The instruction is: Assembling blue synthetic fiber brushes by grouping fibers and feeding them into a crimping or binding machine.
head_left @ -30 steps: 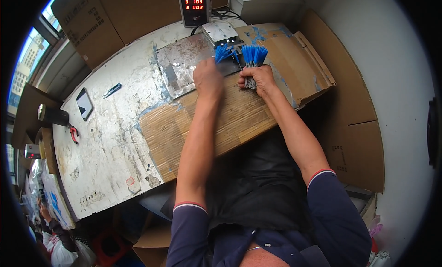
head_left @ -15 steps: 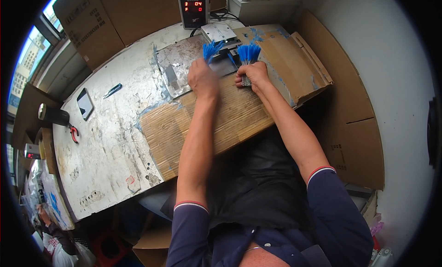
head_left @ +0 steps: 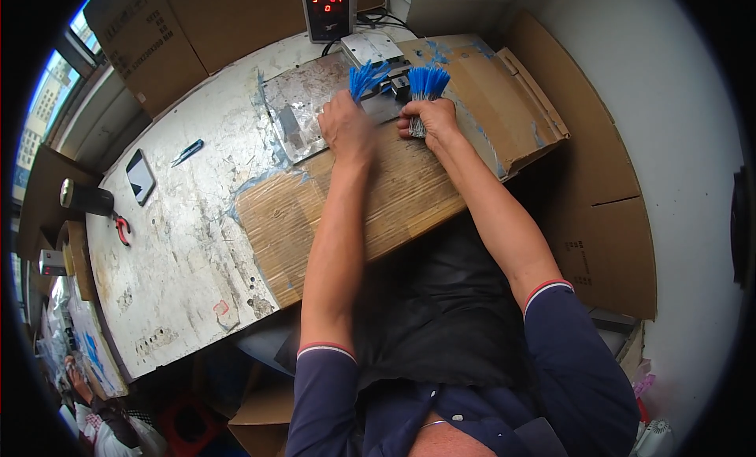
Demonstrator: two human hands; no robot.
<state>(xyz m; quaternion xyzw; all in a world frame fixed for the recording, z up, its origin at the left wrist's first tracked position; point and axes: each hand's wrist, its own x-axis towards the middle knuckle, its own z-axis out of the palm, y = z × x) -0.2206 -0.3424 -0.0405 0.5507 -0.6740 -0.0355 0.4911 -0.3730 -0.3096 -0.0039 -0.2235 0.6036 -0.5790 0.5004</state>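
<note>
We find both hands at the far edge of the table, each closed around a bundle of thin blue-tipped strands. The left hand grips the smaller bundle near its lower end, fingers wrapped fully round it, the blue tips fanning upward. The right hand is likewise clenched about the fuller bundle, held upright just beside the first. The two bundles stand near each other but apart, above a grey metal plate and a sheet of corrugated cardboard that covers the near part of the table.

We judge the bundles light and pliant: the strands splay at the free end, so they would slip loose if gripped slackly. The sound place to take hold is low on the bundle, where the strands lie packed together, as both hands now do.

We see no open container with contents on the table. A digital scale with a red display stands behind the bundles, its platform just beyond them. Further left lie a dark phone, a pen, a black cylinder and red-handled pliers. Cardboard cartons stand against the wall.
</note>
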